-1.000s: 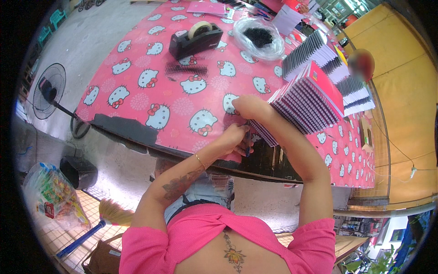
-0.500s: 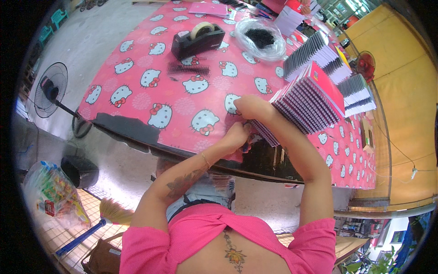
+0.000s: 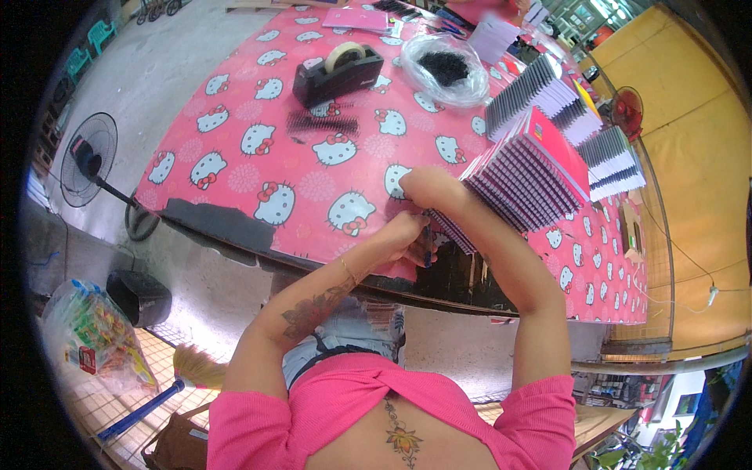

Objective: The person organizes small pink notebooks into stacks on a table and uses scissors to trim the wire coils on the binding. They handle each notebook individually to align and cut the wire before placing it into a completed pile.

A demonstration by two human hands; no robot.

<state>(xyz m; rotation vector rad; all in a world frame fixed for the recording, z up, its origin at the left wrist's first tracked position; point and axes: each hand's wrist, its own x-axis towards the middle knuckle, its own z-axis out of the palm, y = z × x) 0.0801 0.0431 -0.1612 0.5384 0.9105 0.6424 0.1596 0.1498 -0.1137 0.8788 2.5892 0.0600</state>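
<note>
At the near edge of the table, my two hands meet at the left side of a tall stack of spiral-bound notebooks [image 3: 521, 184]. My left hand [image 3: 410, 235] is closed around a small dark tool [image 3: 428, 245]; its working end is hidden. Just beyond it, my right hand [image 3: 431, 188] is bent over with its fingers curled, close to the lowest notebooks' bound edge. My wrist and the back of that hand cover whatever its fingers grip. Loose black binding coils [image 3: 323, 124] lie on the pink cartoon-print cover [image 3: 313, 184], ahead of my hands.
Farther off stand a black tape dispenser [image 3: 338, 76] and a clear plastic bag [image 3: 445, 69] of black pieces. More notebook stacks [image 3: 521, 94] rise at the right. A person [image 3: 486, 9] is at the far end. A standing fan [image 3: 88, 160] is left of the table.
My left hand has shifted slightly and turned, so the dark tool shows more upright beside it. The right hand stays almost in place. At the far end, the person's hand has moved off the paper stack.
</note>
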